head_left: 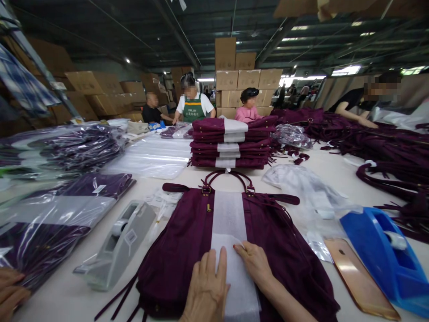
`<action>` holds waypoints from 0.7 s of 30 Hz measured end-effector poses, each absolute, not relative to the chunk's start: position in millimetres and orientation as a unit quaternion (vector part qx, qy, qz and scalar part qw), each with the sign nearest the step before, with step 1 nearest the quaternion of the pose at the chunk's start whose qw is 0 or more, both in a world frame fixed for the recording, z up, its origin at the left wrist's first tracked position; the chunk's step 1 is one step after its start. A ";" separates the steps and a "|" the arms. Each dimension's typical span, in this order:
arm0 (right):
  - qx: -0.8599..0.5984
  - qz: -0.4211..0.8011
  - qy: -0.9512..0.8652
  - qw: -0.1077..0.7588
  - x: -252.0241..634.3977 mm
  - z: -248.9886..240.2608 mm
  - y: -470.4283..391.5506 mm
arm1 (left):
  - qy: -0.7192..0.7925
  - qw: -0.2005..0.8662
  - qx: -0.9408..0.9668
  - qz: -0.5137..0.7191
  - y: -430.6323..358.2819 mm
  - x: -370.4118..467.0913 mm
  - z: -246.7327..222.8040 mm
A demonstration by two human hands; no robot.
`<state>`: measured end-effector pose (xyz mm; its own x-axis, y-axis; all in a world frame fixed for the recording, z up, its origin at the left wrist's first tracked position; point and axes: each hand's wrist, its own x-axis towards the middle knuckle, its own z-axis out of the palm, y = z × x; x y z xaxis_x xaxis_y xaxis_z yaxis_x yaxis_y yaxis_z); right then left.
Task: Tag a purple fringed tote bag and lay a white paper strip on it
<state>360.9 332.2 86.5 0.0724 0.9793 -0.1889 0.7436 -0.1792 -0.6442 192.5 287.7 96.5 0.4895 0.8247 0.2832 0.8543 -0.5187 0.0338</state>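
A dark purple handbag (pixel 181 237) lies flat on the table, its two looped handles pointing away from me. Down its middle runs a strip of white wrapping sheet (pixel 229 210), overlapping near my fingers. My left hand (pixel 208 281) rests flat on the strip and the bag's lower middle, fingers stretched forward. On the strip's right edge, my right hand (pixel 253 264) pinches the white sheet between thumb and forefinger. Just beyond the handles stands a stack of folded purple bags (pixel 201 145) with white bands.
A grey tape dispenser (pixel 122 246) sits left; a blue dispenser (pixel 378 255) and gold phone (pixel 360 277) lie right. Plastic-wrapped bags (pixel 77 201) cover the left side. Another person's hand (pixel 11 290) shows at the lower left edge. Several people work across the table (pixel 161 179).
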 end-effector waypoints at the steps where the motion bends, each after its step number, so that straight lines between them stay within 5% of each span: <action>1: -0.705 0.303 -0.611 0.194 361.1 85.7 332.8 | -0.448 0.105 -0.875 -0.147 290.1 196.6 92.6; 13: -0.740 0.277 -0.595 0.146 355.8 102.3 334.6 | -0.397 0.168 -0.890 -0.150 307.5 215.8 70.8; 16: -0.719 0.223 -0.601 0.269 394.7 124.4 318.0 | -0.389 0.184 -0.891 -0.143 306.8 214.4 71.9; 19: -0.733 0.030 -0.536 0.417 476.2 152.1 295.5 | -0.373 0.211 -0.885 -0.183 307.6 212.1 68.8; 21: -0.793 -0.065 -0.448 0.409 538.5 167.9 279.0 | -0.358 0.220 -0.881 -0.219 311.3 210.0 62.5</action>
